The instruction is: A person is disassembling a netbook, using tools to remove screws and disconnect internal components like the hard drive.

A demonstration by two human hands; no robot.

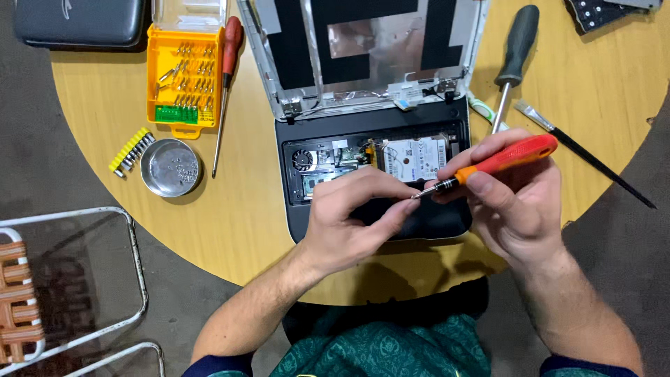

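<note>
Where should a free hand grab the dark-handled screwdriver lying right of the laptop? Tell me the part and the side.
Take the dark-handled screwdriver by its thick grey handle, coming from the right. The handle lies at the far end on open table; the thin shaft runs toward the right hand.

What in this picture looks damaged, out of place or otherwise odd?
The laptop lies opened up: its keyboard cover is off, baring fan and drive, and its screen panel is gone. A dark keyboard piece sits apart at the table's far right edge.
</note>
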